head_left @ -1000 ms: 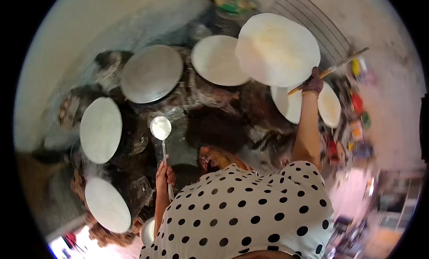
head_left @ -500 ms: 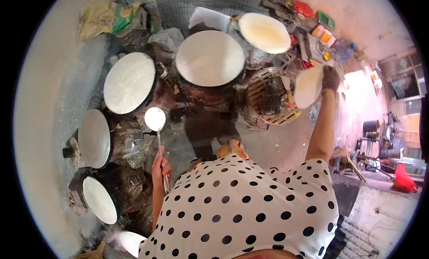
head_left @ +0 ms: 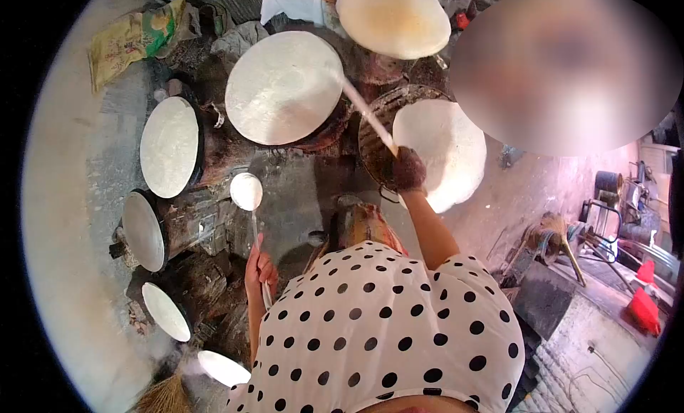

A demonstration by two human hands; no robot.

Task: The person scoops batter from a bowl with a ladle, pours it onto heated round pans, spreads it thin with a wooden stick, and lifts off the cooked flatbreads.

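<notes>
Grey floor (head_left: 285, 188) and a scuffed, pale wall (head_left: 75, 235) enclose the work area, griddles ranged in an arc round the person. Change noted: half a second ago the right hand (head_left: 410, 171) held a thin sheet out to the right; it now grips a slim wooden spatula (head_left: 367, 115), its pale far end at the edge of the nearest griddle (head_left: 283, 89). Flatbread (head_left: 445, 146), broad, floppy and off-white, covers the right part of a round slatted rack (head_left: 371, 131) and reaches past its rim. I judge that work has turned from sheet to griddle. Whether the dark-gloved right hand also touches the flatbread, I cannot tell. As before, the bare left hand (head_left: 262, 272) is wrapped around the handle of a metal ladle (head_left: 246, 191), its bowl bright with white contents. Farther out: the nearest griddle carries a smooth white layer; a grey griddle (head_left: 144, 230) shows dull metal; a yellow-brown-centred flatbread (head_left: 393, 19) lies beyond; a creased yellow-green sack (head_left: 135, 44) slumps by the wall.
</notes>
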